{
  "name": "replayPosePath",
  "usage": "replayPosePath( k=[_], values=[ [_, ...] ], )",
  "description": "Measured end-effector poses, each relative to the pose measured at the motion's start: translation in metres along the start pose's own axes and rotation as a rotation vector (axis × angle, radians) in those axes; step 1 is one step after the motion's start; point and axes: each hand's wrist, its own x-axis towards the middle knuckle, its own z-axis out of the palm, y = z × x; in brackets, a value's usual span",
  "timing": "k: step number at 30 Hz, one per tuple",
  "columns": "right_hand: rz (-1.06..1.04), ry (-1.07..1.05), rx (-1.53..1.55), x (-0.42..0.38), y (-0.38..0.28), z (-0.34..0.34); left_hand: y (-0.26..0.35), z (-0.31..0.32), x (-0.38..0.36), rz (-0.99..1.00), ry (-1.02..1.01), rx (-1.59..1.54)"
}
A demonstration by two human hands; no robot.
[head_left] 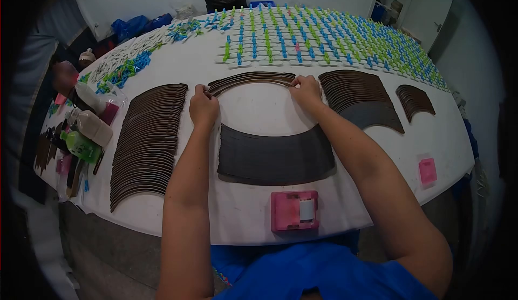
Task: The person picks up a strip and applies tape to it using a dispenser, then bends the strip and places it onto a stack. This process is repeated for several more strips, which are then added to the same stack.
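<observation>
My left hand is closed on the left end of a few thin, curved dark-brown strips. At their right end, the fingers of my right hand pinch them too. The strips arch away from me across the white table. Between my forearms lies a wide, curved black sheet or tight stack of strips. Left of my left arm, many similar curved strips are fanned out in a column. Another fanned group sits just right of my right hand, with a smaller one beyond it.
A pink box with a white roll stands near the front edge. Another pink item lies at the right. Rows of white pieces with blue and green clips cover the back. Bottles crowd the left edge, near loose clips.
</observation>
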Motion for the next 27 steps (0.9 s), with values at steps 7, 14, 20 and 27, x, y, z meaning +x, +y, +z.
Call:
replayPosePath(
  k=[7, 14, 20, 27],
  values=[
    [0.054, -0.015, -0.004, -0.0024, -0.009, -0.0035, 0.0019, -0.0006, 0.0013, -0.031, 0.006, -0.018],
    [0.079, -0.004, -0.017, -0.0025, -0.0113, -0.0018, 0.0043, -0.0014, 0.0011, -0.035, 0.022, -0.009],
    [0.085, 0.017, 0.015, -0.0013, -0.0086, 0.0008, 0.0027, -0.0002, 0.0004, -0.026, 0.083, 0.021],
    [0.091, 0.033, -0.005, -0.0016, -0.0101, 0.0004, 0.0073, -0.0027, -0.0016, -0.114, 0.096, -0.016]
  ],
)
